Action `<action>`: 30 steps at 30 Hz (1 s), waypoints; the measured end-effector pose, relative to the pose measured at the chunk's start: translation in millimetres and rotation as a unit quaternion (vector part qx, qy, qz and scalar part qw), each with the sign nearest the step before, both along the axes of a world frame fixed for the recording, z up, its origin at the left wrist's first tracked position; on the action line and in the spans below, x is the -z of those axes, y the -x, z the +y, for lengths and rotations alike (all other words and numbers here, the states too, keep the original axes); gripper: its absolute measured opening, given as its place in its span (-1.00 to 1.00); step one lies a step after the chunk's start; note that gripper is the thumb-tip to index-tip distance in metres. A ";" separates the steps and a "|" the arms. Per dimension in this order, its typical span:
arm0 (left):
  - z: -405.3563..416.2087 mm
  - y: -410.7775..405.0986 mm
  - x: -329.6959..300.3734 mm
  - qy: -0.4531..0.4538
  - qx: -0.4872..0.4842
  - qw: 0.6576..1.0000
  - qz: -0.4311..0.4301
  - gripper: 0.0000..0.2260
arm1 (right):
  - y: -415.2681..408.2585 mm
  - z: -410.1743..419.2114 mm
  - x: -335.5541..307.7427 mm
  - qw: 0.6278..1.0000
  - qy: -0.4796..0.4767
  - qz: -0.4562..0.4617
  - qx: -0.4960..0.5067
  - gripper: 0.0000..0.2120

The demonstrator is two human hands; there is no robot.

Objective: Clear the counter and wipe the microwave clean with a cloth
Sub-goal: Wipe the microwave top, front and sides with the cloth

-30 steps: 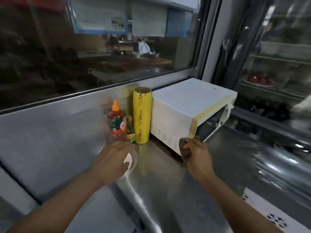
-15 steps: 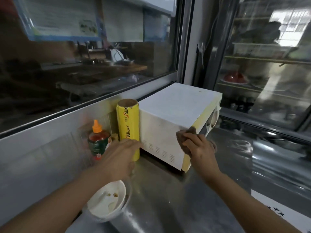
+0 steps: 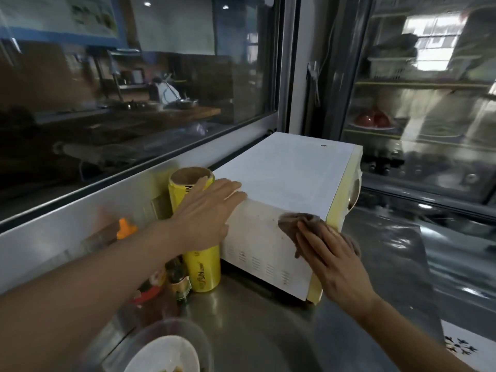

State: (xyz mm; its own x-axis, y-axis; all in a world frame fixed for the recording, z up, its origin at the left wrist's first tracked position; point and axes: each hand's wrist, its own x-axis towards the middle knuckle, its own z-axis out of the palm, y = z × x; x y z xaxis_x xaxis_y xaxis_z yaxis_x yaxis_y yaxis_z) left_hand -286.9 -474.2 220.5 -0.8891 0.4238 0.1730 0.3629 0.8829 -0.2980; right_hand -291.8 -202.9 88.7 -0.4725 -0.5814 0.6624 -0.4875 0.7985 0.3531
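My right hand [image 3: 332,253] presses a brown cloth [image 3: 295,224] flat against the microwave's [image 3: 284,170] near side, fingers straight. My left hand [image 3: 206,210], fingers extended, rests on the microwave's top corner, in front of a yellow roll [image 3: 202,272]. The microwave stands on the steel counter [image 3: 263,331]; bottles [image 3: 179,280] and a bowl [image 3: 163,353] lie left.

Dim, soft-focus view, window glare on glass, wide-angle edge bending
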 end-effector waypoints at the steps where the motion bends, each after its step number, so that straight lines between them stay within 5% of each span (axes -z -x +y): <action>1: -3.3 9.1 -2.0 0.014 0.014 1.000 0.009 -0.39 | 0.0 -1.2 3.5 1.000 -0.011 0.002 0.022 -0.43; 4: -14.4 35.3 -7.2 0.054 0.049 0.997 0.006 -0.42 | 2.1 -4.8 12.9 0.995 -0.045 0.021 0.092 -0.30; 13: -33.9 76.7 -6.7 0.159 0.103 0.982 -0.015 -0.36 | 17.4 -46.5 12.6 0.983 -0.017 0.054 0.177 -0.37; 19: -39.6 80.2 0.2 0.155 0.131 0.979 0.030 -0.30 | 19.6 -52.5 79.9 0.961 -0.230 -0.029 0.147 -0.35; 27: -42.3 83.8 0.8 0.148 0.133 0.979 0.040 -0.31 | 31.1 -86.1 19.8 0.984 0.002 0.046 0.174 -0.44; 30: -40.1 83.8 2.1 0.144 0.129 0.980 0.049 -0.34 | 47.1 -108.0 39.3 0.988 -0.041 0.019 0.149 -0.46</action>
